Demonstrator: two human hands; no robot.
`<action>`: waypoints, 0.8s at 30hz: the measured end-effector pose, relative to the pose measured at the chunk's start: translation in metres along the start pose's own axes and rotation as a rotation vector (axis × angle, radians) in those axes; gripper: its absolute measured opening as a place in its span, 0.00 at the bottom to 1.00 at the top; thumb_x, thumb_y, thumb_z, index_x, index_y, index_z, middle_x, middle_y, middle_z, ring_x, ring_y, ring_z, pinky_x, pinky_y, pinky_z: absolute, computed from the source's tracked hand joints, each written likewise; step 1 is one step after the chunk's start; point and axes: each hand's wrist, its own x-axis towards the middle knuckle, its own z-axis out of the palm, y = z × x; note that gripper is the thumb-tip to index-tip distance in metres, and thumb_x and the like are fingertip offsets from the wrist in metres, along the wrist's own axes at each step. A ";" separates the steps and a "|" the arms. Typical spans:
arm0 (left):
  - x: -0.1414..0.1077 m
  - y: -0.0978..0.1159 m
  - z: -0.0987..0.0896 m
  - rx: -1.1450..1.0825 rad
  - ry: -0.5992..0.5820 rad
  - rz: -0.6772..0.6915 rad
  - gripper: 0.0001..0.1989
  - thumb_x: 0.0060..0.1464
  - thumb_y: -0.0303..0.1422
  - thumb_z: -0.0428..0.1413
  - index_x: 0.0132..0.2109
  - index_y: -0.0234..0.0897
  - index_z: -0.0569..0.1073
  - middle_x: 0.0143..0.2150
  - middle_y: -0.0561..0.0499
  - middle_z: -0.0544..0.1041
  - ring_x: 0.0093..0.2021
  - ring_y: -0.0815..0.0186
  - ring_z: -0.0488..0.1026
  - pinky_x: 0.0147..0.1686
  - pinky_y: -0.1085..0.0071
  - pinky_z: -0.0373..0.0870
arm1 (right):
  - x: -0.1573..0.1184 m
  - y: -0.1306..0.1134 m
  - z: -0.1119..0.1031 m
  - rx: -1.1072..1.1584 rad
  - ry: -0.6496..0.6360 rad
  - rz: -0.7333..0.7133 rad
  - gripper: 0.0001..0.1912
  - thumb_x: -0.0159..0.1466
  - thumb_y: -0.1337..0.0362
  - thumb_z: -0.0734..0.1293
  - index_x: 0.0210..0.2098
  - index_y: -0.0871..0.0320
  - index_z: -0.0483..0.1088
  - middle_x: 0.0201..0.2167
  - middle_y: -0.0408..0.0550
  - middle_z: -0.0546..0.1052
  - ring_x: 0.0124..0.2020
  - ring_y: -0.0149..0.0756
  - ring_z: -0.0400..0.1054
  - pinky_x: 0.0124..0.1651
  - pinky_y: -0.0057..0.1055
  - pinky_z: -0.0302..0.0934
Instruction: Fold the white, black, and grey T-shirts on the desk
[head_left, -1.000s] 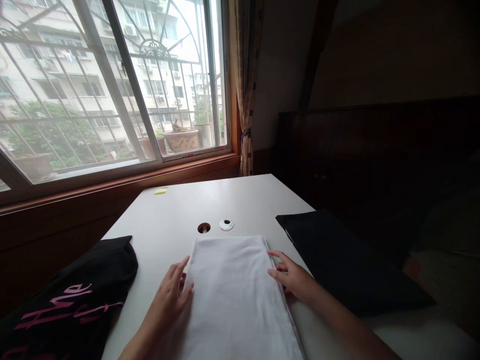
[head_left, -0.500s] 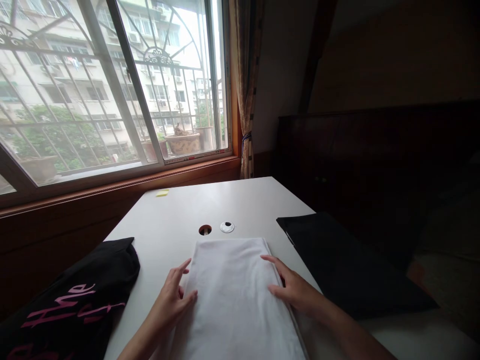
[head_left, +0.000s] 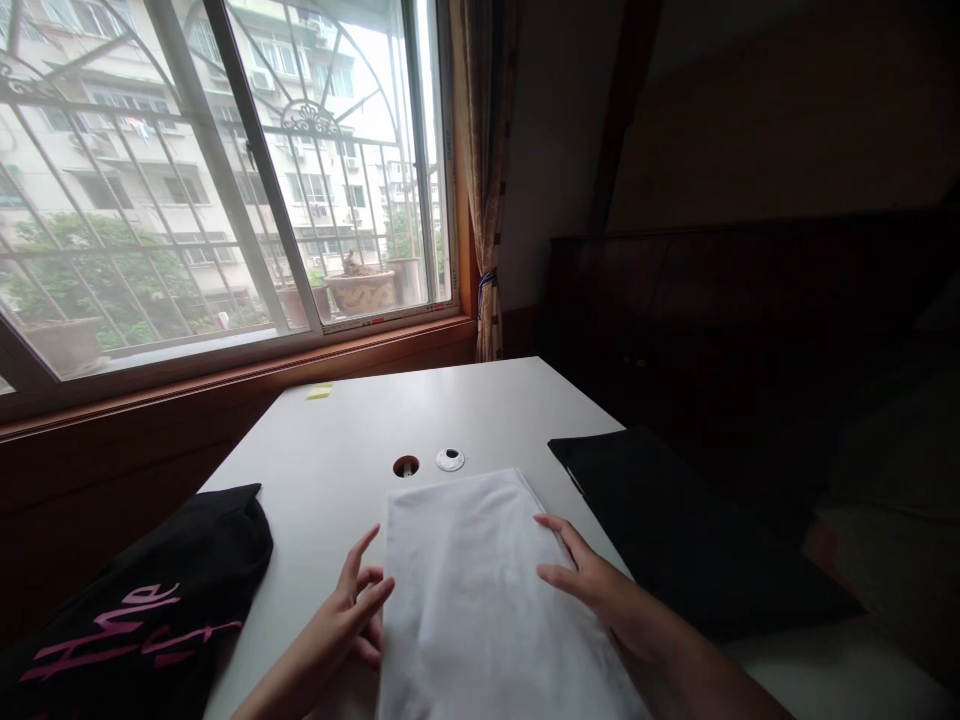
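A folded white cloth [head_left: 465,590] lies in front of me on the table, turned slightly, its far edge close to two round cable holes. My left hand [head_left: 356,610] is at the cloth's left edge, fingers spread, with the thumb tip at the fabric. On the right edge, my right hand [head_left: 589,580] has its thumb and forefinger over the top of the cloth; its other fingers are hidden at the side or beneath. A black garment with pink lettering [head_left: 150,590] lies to the left, and a dark folded cloth [head_left: 690,540] to the right.
The white table [head_left: 360,420] has an open cable hole [head_left: 406,467] and a white grommet [head_left: 451,460]. A yellow sticky note [head_left: 319,391] is near the far left corner. Beyond stand a barred window [head_left: 337,180], a tied curtain [head_left: 489,250] and dark furniture [head_left: 712,330].
The white cloth has turned a little, its near end shifting right. My left hand's fingers have spread wider and come off the cloth's top. My right hand stays at the right edge.
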 end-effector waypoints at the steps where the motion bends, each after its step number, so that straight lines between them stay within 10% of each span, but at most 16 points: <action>1: -0.001 -0.001 0.000 0.020 -0.010 -0.004 0.43 0.59 0.54 0.59 0.74 0.57 0.47 0.55 0.46 0.70 0.27 0.73 0.72 0.23 0.75 0.74 | -0.006 0.000 0.000 0.034 -0.015 0.013 0.46 0.59 0.49 0.72 0.71 0.49 0.53 0.70 0.55 0.64 0.67 0.52 0.63 0.66 0.43 0.57; 6: -0.009 -0.001 0.012 0.119 -0.110 -0.027 0.38 0.58 0.51 0.60 0.72 0.57 0.58 0.74 0.44 0.58 0.28 0.71 0.76 0.31 0.66 0.80 | -0.033 0.011 0.000 0.067 -0.077 0.075 0.49 0.55 0.52 0.74 0.72 0.47 0.55 0.71 0.53 0.63 0.68 0.55 0.61 0.69 0.46 0.55; 8: -0.010 -0.003 0.018 0.134 -0.172 0.039 0.38 0.57 0.46 0.61 0.72 0.54 0.60 0.74 0.48 0.61 0.47 0.56 0.81 0.50 0.59 0.79 | -0.040 0.018 0.000 0.029 -0.071 0.064 0.47 0.54 0.56 0.73 0.72 0.48 0.57 0.71 0.52 0.63 0.68 0.55 0.62 0.69 0.46 0.55; 11: -0.007 -0.012 0.024 0.160 -0.216 0.116 0.40 0.52 0.34 0.60 0.72 0.46 0.61 0.74 0.51 0.61 0.73 0.48 0.57 0.73 0.52 0.52 | -0.048 0.022 0.003 -0.103 0.011 -0.002 0.42 0.55 0.63 0.68 0.69 0.49 0.62 0.72 0.48 0.63 0.72 0.52 0.55 0.73 0.45 0.46; 15: -0.001 -0.032 0.030 0.197 -0.173 0.178 0.45 0.47 0.28 0.53 0.74 0.43 0.58 0.77 0.55 0.53 0.78 0.52 0.41 0.75 0.51 0.32 | -0.052 0.015 0.000 -0.201 0.071 -0.086 0.36 0.57 0.65 0.64 0.66 0.48 0.68 0.70 0.44 0.66 0.73 0.48 0.52 0.76 0.46 0.40; 24: 0.003 -0.019 0.072 0.162 -0.209 0.291 0.44 0.51 0.29 0.53 0.75 0.41 0.55 0.78 0.54 0.49 0.78 0.51 0.41 0.75 0.49 0.32 | -0.059 -0.031 -0.054 -0.259 0.073 -0.171 0.29 0.61 0.62 0.66 0.63 0.47 0.73 0.66 0.45 0.71 0.69 0.54 0.60 0.74 0.51 0.45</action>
